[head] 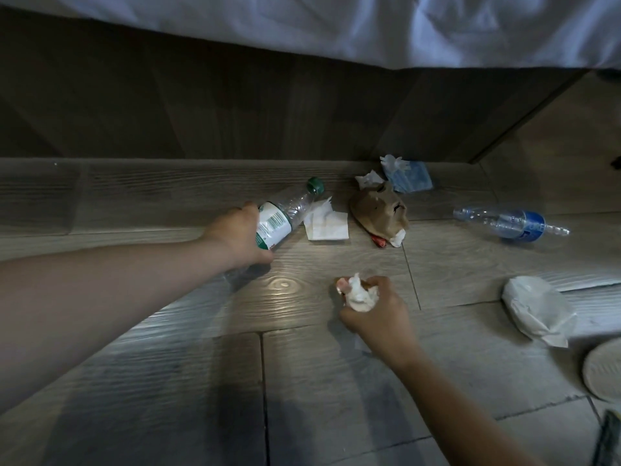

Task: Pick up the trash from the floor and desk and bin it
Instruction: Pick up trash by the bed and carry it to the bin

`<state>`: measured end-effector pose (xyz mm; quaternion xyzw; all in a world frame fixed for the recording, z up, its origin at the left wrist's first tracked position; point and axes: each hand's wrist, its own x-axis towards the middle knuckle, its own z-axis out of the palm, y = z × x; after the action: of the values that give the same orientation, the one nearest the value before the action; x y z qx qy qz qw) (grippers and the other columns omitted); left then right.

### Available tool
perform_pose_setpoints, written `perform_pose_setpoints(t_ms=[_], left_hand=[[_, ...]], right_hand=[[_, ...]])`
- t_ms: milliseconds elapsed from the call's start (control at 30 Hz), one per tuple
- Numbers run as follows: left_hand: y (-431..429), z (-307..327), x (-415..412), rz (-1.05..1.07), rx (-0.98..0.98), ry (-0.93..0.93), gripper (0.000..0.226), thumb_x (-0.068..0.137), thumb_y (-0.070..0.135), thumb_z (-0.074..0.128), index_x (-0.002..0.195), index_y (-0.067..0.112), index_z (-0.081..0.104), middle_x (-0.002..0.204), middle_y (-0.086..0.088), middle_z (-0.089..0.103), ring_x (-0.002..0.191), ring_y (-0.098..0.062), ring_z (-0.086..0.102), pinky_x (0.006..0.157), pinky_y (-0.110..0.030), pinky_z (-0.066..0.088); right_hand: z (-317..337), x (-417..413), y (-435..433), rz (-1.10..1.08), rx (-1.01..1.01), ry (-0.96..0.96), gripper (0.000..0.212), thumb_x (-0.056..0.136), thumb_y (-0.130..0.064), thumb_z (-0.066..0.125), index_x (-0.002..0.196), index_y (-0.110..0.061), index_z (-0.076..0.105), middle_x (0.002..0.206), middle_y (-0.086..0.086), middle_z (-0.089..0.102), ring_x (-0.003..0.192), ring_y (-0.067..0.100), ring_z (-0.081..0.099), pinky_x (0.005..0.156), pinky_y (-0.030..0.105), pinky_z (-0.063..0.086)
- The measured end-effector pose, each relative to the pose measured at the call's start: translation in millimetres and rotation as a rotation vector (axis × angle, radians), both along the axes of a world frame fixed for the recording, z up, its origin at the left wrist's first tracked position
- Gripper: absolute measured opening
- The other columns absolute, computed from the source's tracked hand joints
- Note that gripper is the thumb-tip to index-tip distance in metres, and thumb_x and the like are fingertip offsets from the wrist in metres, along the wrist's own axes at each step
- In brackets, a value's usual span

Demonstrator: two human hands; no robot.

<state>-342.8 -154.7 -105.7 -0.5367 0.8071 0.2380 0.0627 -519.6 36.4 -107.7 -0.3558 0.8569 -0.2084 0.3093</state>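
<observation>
My left hand [240,235] grips a clear plastic bottle [285,215] with a green cap and white label, tilted just above the floor. Nearer to me, my right hand [376,314] is closed around a crumpled white tissue [358,292]. On the floor beyond lie a flat white napkin [326,222], a crushed brown paper bag [378,211], a small white tissue scrap [368,179], a blue and white wrapper [406,173], and a blue-label bottle [510,220] on its side. A crumpled white bag [536,311] lies at the right.
The dark wooden bed base [235,105] runs along the back, with white bedding [369,25] hanging over it. A round pale plate edge [605,371] shows at the right border. The grey wood-grain floor [168,381] stretches toward me.
</observation>
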Motion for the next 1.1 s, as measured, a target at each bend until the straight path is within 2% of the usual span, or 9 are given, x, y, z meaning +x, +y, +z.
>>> perform_pose_setpoints(t_ms=[67, 167, 400, 567, 700, 800, 867, 967, 1100], left_hand=[[0, 0, 1, -0.004, -0.003, 0.005, 0.062, 0.063, 0.039, 0.078, 0.107, 0.013, 0.042, 0.105, -0.011, 0.058, 0.082, -0.025, 0.051, 0.066, -0.028, 0.040], [-1, -2, 1, -0.007, 0.007, 0.025, 0.063, 0.063, 0.039, 0.078, 0.107, 0.013, 0.042, 0.106, -0.011, 0.059, 0.090, -0.027, 0.057, 0.068, -0.027, 0.041], [-5, 0, 2, -0.003, 0.043, 0.038, 0.060, 0.062, 0.038, 0.079, 0.097, 0.017, 0.036, 0.106, -0.011, 0.058, 0.094, -0.029, 0.058, 0.068, -0.027, 0.040], [-7, -4, 4, -0.002, 0.048, 0.056, 0.059, 0.062, 0.039, 0.077, 0.097, 0.019, 0.034, 0.104, -0.008, 0.057, 0.092, -0.028, 0.058, 0.068, -0.028, 0.042], [-9, -4, 5, -0.008, 0.055, 0.078, 0.058, 0.063, 0.038, 0.077, 0.096, 0.019, 0.033, 0.095, -0.003, 0.049, 0.082, -0.022, 0.050, 0.068, -0.026, 0.040], [-10, -6, 5, -0.010, 0.058, 0.082, 0.058, 0.063, 0.039, 0.077, 0.095, 0.020, 0.032, 0.094, -0.002, 0.048, 0.081, -0.021, 0.049, 0.067, -0.026, 0.038], [-10, -7, 6, -0.011, 0.062, 0.083, 0.059, 0.062, 0.039, 0.077, 0.095, 0.020, 0.032, 0.093, -0.002, 0.049, 0.081, -0.021, 0.049, 0.067, -0.026, 0.039], [-9, -6, 5, -0.012, 0.055, 0.083, 0.059, 0.062, 0.039, 0.078, 0.095, 0.019, 0.033, 0.094, -0.003, 0.049, 0.083, -0.024, 0.052, 0.069, -0.028, 0.042], [-8, -5, 4, -0.008, 0.047, 0.077, 0.058, 0.062, 0.039, 0.077, 0.094, 0.019, 0.034, 0.093, -0.003, 0.050, 0.086, -0.026, 0.055, 0.071, -0.030, 0.047]], right_hand=[[11, -7, -8, -0.040, -0.039, -0.038, 0.063, 0.067, -0.037, 0.077, 0.121, -0.024, 0.048, 0.087, -0.014, 0.061, 0.080, 0.007, 0.064, 0.075, 0.037, 0.057], [25, -17, -38, 0.025, -0.076, 0.035, 0.072, 0.069, -0.037, 0.077, 0.130, -0.022, 0.041, 0.084, -0.016, 0.054, 0.077, 0.005, 0.058, 0.070, 0.032, 0.052], [18, -20, -127, 0.184, -0.005, 0.192, 0.071, 0.072, -0.036, 0.075, 0.127, -0.008, 0.040, 0.111, 0.007, 0.059, 0.105, 0.026, 0.057, 0.075, 0.030, 0.043], [-13, -11, -137, 0.198, 0.163, 0.270, 0.080, 0.072, -0.053, 0.070, 0.131, -0.009, 0.036, 0.130, 0.016, 0.043, 0.121, 0.033, 0.044, 0.096, 0.038, 0.039], [-18, -3, -135, 0.236, 0.173, 0.415, 0.091, 0.070, -0.067, 0.066, 0.133, -0.007, 0.036, 0.131, 0.016, 0.038, 0.122, 0.033, 0.038, 0.101, 0.036, 0.034], [-16, -4, -137, 0.261, 0.170, 0.415, 0.081, 0.075, -0.062, 0.063, 0.129, -0.006, 0.041, 0.127, 0.018, 0.041, 0.116, 0.035, 0.044, 0.096, 0.037, 0.038], [-12, -6, -139, 0.299, 0.176, 0.424, 0.074, 0.078, -0.057, 0.063, 0.127, -0.006, 0.043, 0.124, 0.018, 0.042, 0.108, 0.033, 0.051, 0.087, 0.035, 0.042], [-7, -7, -140, 0.396, 0.191, 0.515, 0.066, 0.084, -0.055, 0.059, 0.125, -0.005, 0.047, 0.123, 0.017, 0.044, 0.097, 0.028, 0.057, 0.072, 0.030, 0.039], [-3, -12, -135, 0.391, 0.143, 0.490, 0.055, 0.084, -0.047, 0.061, 0.121, -0.006, 0.053, 0.118, 0.016, 0.050, 0.094, 0.027, 0.058, 0.070, 0.029, 0.040]])
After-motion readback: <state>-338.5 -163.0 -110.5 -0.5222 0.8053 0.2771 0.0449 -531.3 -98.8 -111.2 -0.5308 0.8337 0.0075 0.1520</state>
